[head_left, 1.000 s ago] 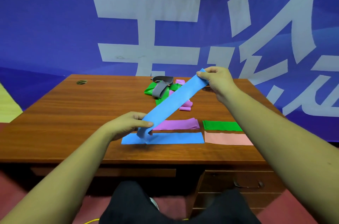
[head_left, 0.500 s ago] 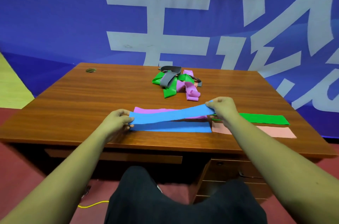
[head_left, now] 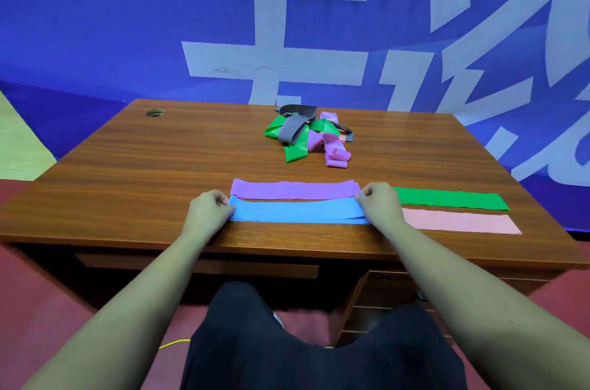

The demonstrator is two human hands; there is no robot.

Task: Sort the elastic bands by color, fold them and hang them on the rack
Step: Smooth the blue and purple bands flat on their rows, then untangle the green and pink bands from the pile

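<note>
On the wooden desk [head_left: 134, 172] a blue band [head_left: 297, 211] lies flat near the front edge, running from nine o'clock to three o'clock, and it shows more than one layer at its right end, where the edges are slightly stepped. The left hand [head_left: 209, 211] is closed over the band's left end, its fingers curled and pinching the material against the desk. The right hand [head_left: 380, 203] pinches the right end in the same way, thumb and fingertips drawn together on the upper corner. Just beyond the blue band, toward twelve o'clock and touching or nearly touching it along its length, a purple band [head_left: 295, 189] lies flat and parallel. At three o'clock from the right hand a green band [head_left: 451, 200] stretches flat toward the desk's right edge, and a pink band [head_left: 461, 222] lies directly on the near side of it, also flat, the two close alongside each other. Farther back on the desk, toward twelve o'clock and well apart from the flat strips, sits a loose pile of bands [head_left: 308, 134] in green, grey and purple, tangled over one another. A round cable hole [head_left: 155, 113] marks the desk's far left corner at about ten o'clock. Behind the desk hangs a blue banner [head_left: 95, 22] with large pale characters. Both forearms reach in from the bottom of the head view.
</note>
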